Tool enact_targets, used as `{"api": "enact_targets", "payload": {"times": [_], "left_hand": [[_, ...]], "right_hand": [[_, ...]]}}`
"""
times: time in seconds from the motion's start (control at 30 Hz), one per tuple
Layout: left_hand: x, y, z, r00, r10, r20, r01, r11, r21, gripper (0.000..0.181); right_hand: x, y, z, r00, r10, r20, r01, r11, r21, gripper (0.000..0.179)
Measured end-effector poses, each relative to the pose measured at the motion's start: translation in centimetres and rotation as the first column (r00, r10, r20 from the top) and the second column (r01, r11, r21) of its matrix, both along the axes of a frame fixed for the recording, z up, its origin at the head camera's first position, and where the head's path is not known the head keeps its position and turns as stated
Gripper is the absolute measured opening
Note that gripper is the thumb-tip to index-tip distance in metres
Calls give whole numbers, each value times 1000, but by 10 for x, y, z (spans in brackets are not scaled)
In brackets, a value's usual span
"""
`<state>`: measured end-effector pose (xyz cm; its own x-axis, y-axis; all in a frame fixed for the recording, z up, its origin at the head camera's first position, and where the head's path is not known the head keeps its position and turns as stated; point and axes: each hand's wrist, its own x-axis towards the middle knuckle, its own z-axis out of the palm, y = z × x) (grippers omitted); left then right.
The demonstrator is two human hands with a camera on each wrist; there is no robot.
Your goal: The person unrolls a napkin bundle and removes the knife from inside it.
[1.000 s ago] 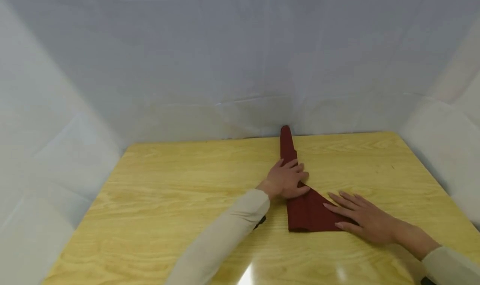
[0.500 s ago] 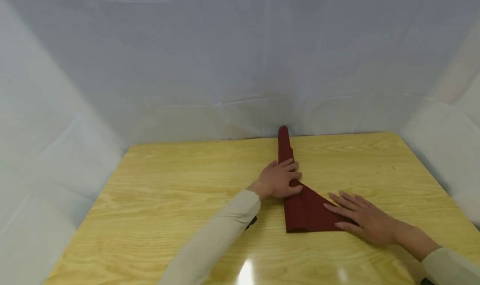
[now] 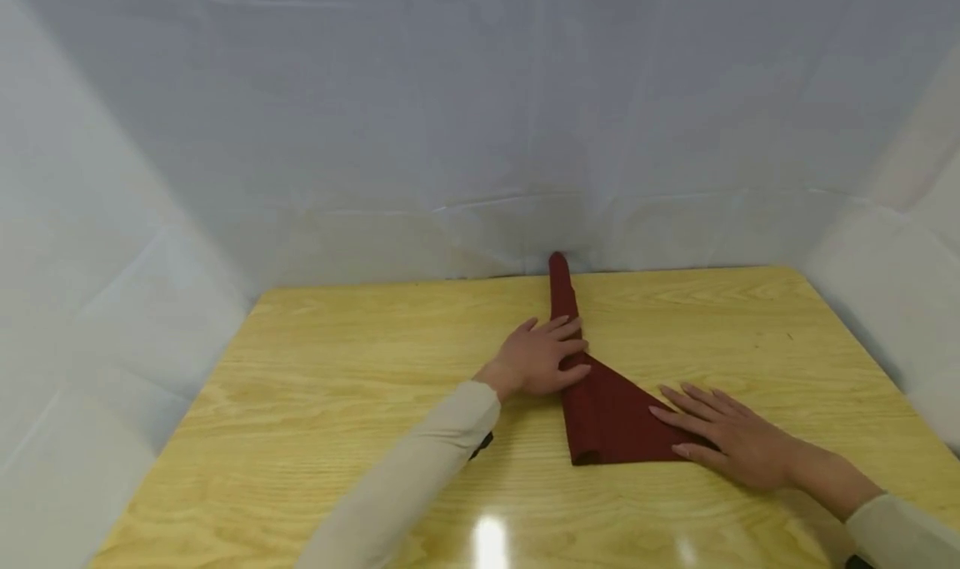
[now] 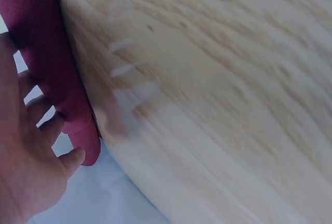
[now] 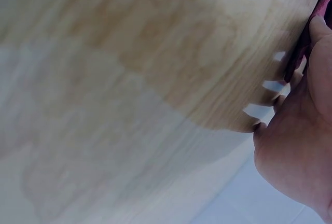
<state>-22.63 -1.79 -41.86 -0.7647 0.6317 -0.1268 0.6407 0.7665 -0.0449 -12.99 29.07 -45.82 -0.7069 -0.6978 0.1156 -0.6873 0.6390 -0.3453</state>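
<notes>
A dark red cloth (image 3: 618, 423) lies on the wooden table, its left side rolled into a long tube that reaches the far edge. My left hand (image 3: 536, 356) rests on the middle of that roll with fingers spread. In the left wrist view, the rolled cloth (image 4: 46, 53) runs alongside the fingers of the left hand (image 4: 28, 167). My right hand (image 3: 742, 444) presses flat on the cloth's right corner, fingers extended, and covers that corner. Only a sliver of the cloth (image 5: 322, 6) shows beside the right hand (image 5: 306, 115) in the right wrist view.
The yellow wooden table (image 3: 337, 361) extends around the cloth on both sides. A pale sheet wall (image 3: 480, 119) stands right behind its far edge, touching distance from the roll's tip. More white sheeting (image 3: 82, 302) borders the left side and the right.
My left hand has shifted a little to the left, and the rolled part of the cloth has moved left and tilted with it. The right hand has stayed in place.
</notes>
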Motion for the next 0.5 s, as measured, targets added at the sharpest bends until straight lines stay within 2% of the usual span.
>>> {"api": "enact_targets", "payload": {"times": [0.27, 0.5], "left_hand": [[0, -20, -5, 1000, 18, 4, -18, 999, 45, 64], [6, -39, -8, 999, 32, 18, -33, 998, 47, 74]], "right_hand": [[-1, -1, -1, 998, 28, -53, -28, 1000, 4, 48], [-1, 3, -5, 996, 29, -84, -28, 1000, 10, 48]]}}
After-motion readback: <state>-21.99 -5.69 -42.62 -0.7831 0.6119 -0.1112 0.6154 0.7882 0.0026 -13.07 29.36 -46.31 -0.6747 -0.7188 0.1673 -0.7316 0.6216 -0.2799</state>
